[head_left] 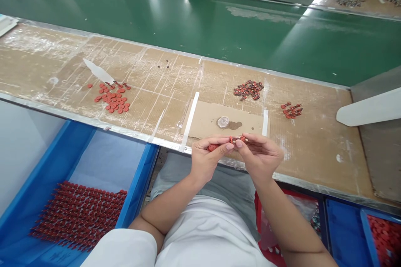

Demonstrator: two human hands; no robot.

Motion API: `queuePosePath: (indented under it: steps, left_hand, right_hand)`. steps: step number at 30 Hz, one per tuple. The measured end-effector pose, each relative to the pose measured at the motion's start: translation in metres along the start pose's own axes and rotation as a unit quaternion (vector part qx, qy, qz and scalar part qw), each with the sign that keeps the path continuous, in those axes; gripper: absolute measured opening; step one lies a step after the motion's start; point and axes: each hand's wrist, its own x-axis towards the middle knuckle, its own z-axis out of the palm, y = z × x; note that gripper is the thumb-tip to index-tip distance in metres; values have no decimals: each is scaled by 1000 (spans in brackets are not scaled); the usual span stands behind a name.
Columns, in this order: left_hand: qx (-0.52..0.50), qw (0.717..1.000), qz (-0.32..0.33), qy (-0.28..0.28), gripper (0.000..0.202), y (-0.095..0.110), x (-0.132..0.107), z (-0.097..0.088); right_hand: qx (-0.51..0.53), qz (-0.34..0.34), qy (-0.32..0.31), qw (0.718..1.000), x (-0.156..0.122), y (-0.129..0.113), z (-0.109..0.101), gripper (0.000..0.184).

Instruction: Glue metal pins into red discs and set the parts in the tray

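Note:
My left hand (205,158) pinches a small red disc (231,139) between thumb and fingertips, and more red discs (212,147) show in its curled fingers. My right hand (263,158) is closed on a small red part with metal bits (243,138), close against the disc. Both hands meet above the near edge of the bench, so part of what they grip is hidden. Just beyond them, a small clear cup (223,122) stands on a taped cardboard sheet (203,112) beside a dark wet stain.
Red discs (114,99) lie loose at left. Red-and-dark parts form a pile (249,90) and a smaller group (292,111) at right. A blue tray (147,150) below left carries rows of red pieces. Behind the bench runs a green belt (188,25); a white bar (369,106) juts from the right.

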Motion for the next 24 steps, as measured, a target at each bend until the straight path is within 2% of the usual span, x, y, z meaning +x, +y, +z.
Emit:
queuePosePath:
  steps: [6, 11, 20, 24]
  left_hand:
    - [-6, 1000, -6, -2, 16, 1, 1, 2]
    - [-27, 998, -53, 7, 13, 5, 1, 5]
    - [-67, 991, -112, 14, 14, 5, 3, 4]
    - [-65, 989, -129, 12, 15, 3, 4, 2]
  right_hand:
    - [30, 60, -3, 998, 0, 4, -3, 26]
    - [55, 109, -25, 992, 5, 3, -5, 24]
    - [78, 138, -54, 986, 11, -7, -4, 22]
    - [79, 141, -70, 984, 14, -7, -6, 27]
